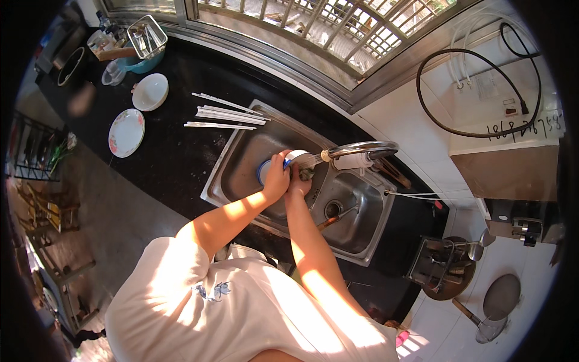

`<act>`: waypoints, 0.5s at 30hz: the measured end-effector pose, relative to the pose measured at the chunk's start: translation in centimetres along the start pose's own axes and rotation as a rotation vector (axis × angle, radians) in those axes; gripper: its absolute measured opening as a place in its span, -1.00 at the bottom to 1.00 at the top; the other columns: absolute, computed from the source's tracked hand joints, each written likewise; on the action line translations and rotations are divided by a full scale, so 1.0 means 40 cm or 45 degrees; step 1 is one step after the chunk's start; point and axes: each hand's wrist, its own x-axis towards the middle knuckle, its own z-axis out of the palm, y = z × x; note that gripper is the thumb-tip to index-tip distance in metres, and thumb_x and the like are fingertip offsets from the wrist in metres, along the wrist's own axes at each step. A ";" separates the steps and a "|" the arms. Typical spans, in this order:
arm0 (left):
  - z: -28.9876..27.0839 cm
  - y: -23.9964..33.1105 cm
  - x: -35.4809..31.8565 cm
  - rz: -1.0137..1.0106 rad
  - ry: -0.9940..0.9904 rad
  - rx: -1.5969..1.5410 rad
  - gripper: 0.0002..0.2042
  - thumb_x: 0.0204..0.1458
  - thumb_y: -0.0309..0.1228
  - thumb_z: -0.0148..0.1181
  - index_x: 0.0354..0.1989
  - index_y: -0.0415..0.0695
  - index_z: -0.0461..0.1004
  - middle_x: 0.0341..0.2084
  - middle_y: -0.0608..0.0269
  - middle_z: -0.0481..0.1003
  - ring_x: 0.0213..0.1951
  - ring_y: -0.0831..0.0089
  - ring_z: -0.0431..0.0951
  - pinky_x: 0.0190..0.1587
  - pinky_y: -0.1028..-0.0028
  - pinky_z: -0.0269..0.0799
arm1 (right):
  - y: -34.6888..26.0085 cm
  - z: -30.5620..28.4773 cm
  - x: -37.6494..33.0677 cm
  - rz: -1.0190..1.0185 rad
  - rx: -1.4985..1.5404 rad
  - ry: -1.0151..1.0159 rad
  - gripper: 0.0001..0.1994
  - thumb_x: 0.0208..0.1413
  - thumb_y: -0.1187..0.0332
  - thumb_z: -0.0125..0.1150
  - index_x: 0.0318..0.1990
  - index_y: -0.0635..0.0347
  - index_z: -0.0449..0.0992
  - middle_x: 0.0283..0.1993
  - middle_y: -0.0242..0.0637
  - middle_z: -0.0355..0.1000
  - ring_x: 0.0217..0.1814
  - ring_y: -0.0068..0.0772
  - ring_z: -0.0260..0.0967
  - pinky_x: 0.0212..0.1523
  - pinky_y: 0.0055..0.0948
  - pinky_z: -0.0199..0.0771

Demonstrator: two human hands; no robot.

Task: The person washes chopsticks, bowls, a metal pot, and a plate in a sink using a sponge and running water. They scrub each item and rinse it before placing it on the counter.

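Observation:
Both my hands are together over the larger left basin of the steel sink (244, 145), under the curved faucet (362, 146). My left hand (277, 180) is closed on the rim of a white bowl (298, 155). My right hand (297, 186) touches the bowl from the near side, its fingers closed on a crumpled dark greenish scrubber or cloth (306, 174). Water seems to run from the spout onto them. A blue-rimmed white dish (263, 172) shows beside my left hand; its lower part is hidden.
White chopsticks (226, 114) lie on the black counter (163, 175) at the sink's left edge. Further left are a white bowl (150, 92), a flowered plate (126, 133) and a utensil basket (146, 37). A wooden-handled utensil (330, 222) lies in the right basin. Pans (502, 297) hang at right.

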 end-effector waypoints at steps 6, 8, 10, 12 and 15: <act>-0.053 0.007 0.038 -0.337 -0.601 0.100 -0.57 -0.03 -0.57 -0.10 0.09 -0.20 0.20 -0.20 -0.19 0.44 -0.11 -0.06 0.45 -0.05 0.21 0.34 | -0.186 -0.116 0.108 -0.313 -0.385 -0.676 -0.70 0.15 0.15 0.01 -0.28 0.23 0.48 -0.30 -0.23 0.45 -0.26 -0.28 0.43 -0.25 -0.32 0.49; -0.041 0.032 0.060 -0.229 -0.734 0.229 -0.59 -0.02 -0.56 -0.11 0.08 -0.14 0.25 -0.27 -0.16 0.48 -0.16 -0.07 0.48 -0.09 0.20 0.37 | -0.220 -0.125 0.160 -0.319 -0.717 -0.854 -0.90 -0.01 0.50 0.17 -0.36 0.23 0.37 -0.48 -0.16 0.41 -0.39 -0.18 0.41 -0.37 -0.29 0.39; -0.027 0.022 0.072 0.001 -0.662 0.143 -0.60 -0.01 -0.56 -0.12 0.06 -0.12 0.29 -0.27 -0.14 0.48 -0.16 -0.07 0.48 -0.10 0.21 0.37 | -0.273 -0.108 0.152 -1.755 -1.108 -0.937 -0.84 0.11 0.30 0.07 -0.34 0.21 0.37 -0.44 -0.19 0.41 -0.39 -0.21 0.40 -0.39 -0.29 0.38; -0.011 0.013 0.061 -0.074 -0.524 0.069 -0.61 -0.01 -0.60 -0.14 0.05 -0.12 0.32 -0.20 -0.10 0.46 -0.09 -0.03 0.44 -0.04 0.24 0.33 | -0.248 -0.114 0.162 -1.172 -1.196 -0.878 -0.78 0.14 0.22 0.02 -0.30 0.21 0.37 -0.37 -0.22 0.41 -0.36 -0.24 0.41 -0.35 -0.29 0.43; 0.025 0.007 0.042 -0.104 -0.232 -0.015 -0.60 -0.02 -0.62 -0.13 0.06 -0.11 0.30 -0.11 -0.11 0.40 -0.04 -0.04 0.39 -0.01 0.24 0.32 | -0.128 -0.103 0.180 -0.673 -0.435 -0.463 -0.76 0.13 0.22 0.03 -0.24 0.23 0.38 -0.28 -0.28 0.41 -0.33 -0.25 0.41 -0.27 -0.22 0.49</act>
